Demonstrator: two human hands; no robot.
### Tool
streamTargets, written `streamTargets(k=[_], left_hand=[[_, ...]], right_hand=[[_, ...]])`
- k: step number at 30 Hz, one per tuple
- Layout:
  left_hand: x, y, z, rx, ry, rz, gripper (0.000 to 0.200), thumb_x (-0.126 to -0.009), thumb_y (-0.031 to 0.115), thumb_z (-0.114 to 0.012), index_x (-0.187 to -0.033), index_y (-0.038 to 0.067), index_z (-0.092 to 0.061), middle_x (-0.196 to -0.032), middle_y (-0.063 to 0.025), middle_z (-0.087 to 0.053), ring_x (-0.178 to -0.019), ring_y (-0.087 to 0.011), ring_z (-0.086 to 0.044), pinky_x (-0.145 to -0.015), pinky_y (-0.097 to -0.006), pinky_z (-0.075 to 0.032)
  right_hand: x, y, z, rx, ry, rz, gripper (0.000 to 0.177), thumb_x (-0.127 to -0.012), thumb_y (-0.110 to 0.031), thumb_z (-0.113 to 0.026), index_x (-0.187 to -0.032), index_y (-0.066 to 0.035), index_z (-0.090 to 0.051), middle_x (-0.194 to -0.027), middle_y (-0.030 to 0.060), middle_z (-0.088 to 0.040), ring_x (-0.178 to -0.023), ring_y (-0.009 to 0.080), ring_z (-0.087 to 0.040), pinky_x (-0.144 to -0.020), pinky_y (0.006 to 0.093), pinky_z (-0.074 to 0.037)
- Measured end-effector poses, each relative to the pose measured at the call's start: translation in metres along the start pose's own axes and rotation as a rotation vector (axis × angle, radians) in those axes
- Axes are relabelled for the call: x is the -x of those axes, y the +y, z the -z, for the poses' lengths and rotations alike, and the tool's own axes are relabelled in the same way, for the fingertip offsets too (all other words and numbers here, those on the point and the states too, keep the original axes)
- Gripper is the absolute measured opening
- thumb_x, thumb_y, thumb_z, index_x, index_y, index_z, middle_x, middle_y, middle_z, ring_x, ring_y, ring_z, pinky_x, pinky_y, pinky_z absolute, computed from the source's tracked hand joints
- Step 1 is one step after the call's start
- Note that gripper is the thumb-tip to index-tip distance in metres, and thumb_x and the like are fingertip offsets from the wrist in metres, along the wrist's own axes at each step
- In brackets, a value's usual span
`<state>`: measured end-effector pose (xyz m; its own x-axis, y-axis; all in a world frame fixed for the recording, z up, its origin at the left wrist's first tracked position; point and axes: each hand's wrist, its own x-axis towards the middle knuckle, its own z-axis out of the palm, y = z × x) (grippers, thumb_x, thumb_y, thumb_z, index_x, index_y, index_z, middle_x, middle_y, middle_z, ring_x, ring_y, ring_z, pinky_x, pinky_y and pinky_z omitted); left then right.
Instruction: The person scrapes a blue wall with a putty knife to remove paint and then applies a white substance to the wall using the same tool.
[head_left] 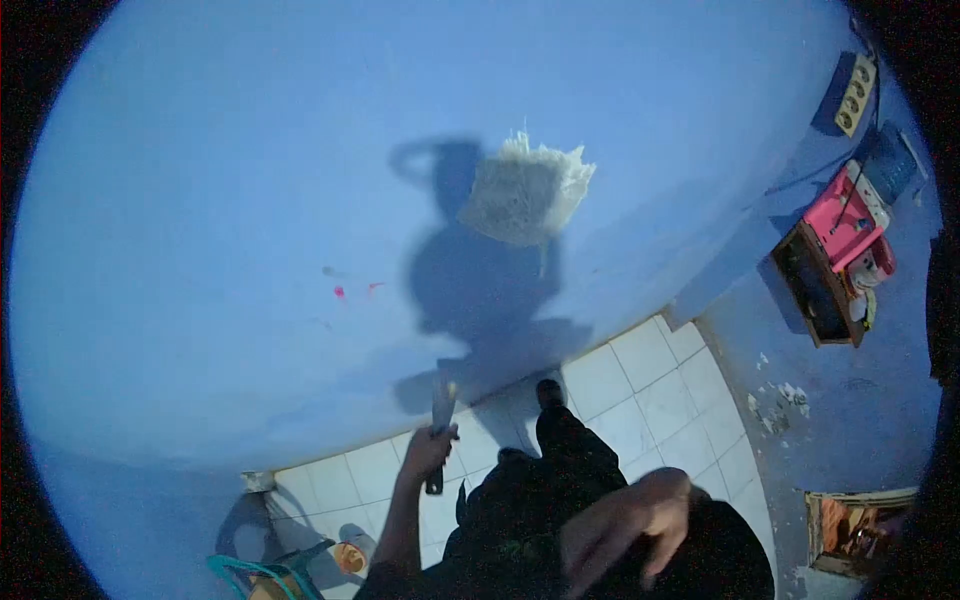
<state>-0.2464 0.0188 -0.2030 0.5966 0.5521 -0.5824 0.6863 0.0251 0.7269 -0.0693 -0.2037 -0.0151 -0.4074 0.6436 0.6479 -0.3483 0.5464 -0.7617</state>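
Observation:
A putty knife (443, 402) stands upright in my left hand (428, 453), fingers closed around its dark handle, low in front of the blue wall. Some pale stuff shows beside its blade. My right hand (645, 520) is held near my body at the lower right, somewhat blurred, with its fingers loosely apart and nothing visible in them. Higher up, a whitish-grey patch of filler (530, 190) with ragged, streaky edges lies on the wall (230, 200), apart from both hands. My shadow falls over part of the patch.
White floor tiles (610, 375) run along the wall's foot. A teal chair (235, 568) and an orange-rimmed container (350, 557) stand at the lower left. On the right are a power strip (855, 95), a wooden cabinet (815, 290) with pink items, and peeling paint (785, 400).

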Motion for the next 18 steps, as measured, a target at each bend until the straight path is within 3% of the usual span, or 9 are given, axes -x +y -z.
streamTargets(k=[1,3,7,9,10,13,18], left_hand=[[-0.003,0.011,0.0,-0.047,-0.003,-0.034,0.035,-0.081,0.035,-0.055,-0.074,0.001,-0.059,-0.052,-0.0016,-0.048,-0.046,-0.0119,-0.046,-0.044,-0.0282,-0.038],[0.004,0.043,0.005,-0.138,0.028,-0.203,0.035,-0.081,0.034,-0.055,-0.074,0.001,-0.059,-0.052,-0.0012,-0.048,-0.046,-0.0112,-0.045,-0.044,-0.028,-0.037],[0.032,0.057,0.007,0.159,-0.034,-0.241,0.032,-0.082,0.032,-0.054,-0.073,0.002,-0.057,-0.051,0.0006,-0.044,-0.044,-0.0094,-0.043,-0.042,-0.0263,-0.034],[0.042,0.046,-0.002,0.11,0.017,-0.268,0.03,-0.082,0.031,-0.054,-0.073,0.003,-0.057,-0.05,0.0018,-0.043,-0.043,-0.0083,-0.04,-0.041,-0.0253,-0.033],[0.051,0.037,-0.007,0.033,0.05,-0.273,0.028,-0.083,0.03,-0.054,-0.073,0.004,-0.056,-0.05,0.003,-0.042,-0.043,-0.0072,-0.038,-0.04,-0.0242,-0.031],[0.079,0.023,-0.038,0.21,0.06,-0.043,0.033,-0.082,0.035,-0.056,-0.073,0.004,-0.056,-0.05,0.0029,-0.042,-0.043,-0.0073,-0.038,-0.041,-0.0242,-0.031],[0.107,0.004,-0.106,0.47,0.015,0.124,0.033,-0.081,0.035,-0.058,-0.074,0.003,-0.057,-0.051,0.002,-0.044,-0.044,-0.0079,-0.04,-0.041,-0.0244,-0.032]], right_hand=[[-0.016,-0.001,-0.002,0.002,0.002,-0.015,0.042,-0.081,-0.037,-0.052,-0.1,0.0,-0.056,-0.07,0.0129,-0.059,-0.069,0.0296,-0.057,-0.066,0.0396,-0.045],[-0.038,-0.005,0.0,-0.085,-0.258,-0.046,0.033,-0.08,-0.03,-0.059,-0.103,-0.006,-0.058,-0.099,0.0165,-0.054,-0.087,0.029,-0.054,-0.071,0.0406,-0.043],[-0.036,-0.016,-0.018,-0.118,-0.399,-0.116,0.021,-0.078,-0.022,-0.062,-0.087,-0.003,-0.058,-0.092,0.016,-0.053,-0.082,0.0302,-0.053,-0.069,0.0379,-0.043],[-0.026,-0.033,-0.034,-0.445,0.118,-0.323,0.026,-0.081,-0.027,-0.057,-0.085,-0.002,-0.055,-0.097,0.0162,-0.051,-0.091,0.0301,-0.051,-0.075,0.0399,-0.04],[-0.015,-0.033,-0.028,-0.443,0.082,-0.33,0.026,-0.081,-0.027,-0.057,-0.085,-0.002,-0.055,-0.097,0.0162,-0.051,-0.091,0.0301,-0.051,-0.075,0.0399,-0.04],[0.01,-0.042,-0.024,-0.429,0.01,-0.373,0.027,-0.081,-0.028,-0.056,-0.085,-0.002,-0.055,-0.097,0.0162,-0.051,-0.091,0.03,-0.05,-0.076,0.04,-0.039],[0.08,-0.076,-0.048,-0.445,0.019,-0.423,0.028,-0.081,-0.029,-0.056,-0.087,-0.002,-0.054,-0.099,0.0162,-0.05,-0.093,0.0299,-0.049,-0.077,0.0402,-0.039]])
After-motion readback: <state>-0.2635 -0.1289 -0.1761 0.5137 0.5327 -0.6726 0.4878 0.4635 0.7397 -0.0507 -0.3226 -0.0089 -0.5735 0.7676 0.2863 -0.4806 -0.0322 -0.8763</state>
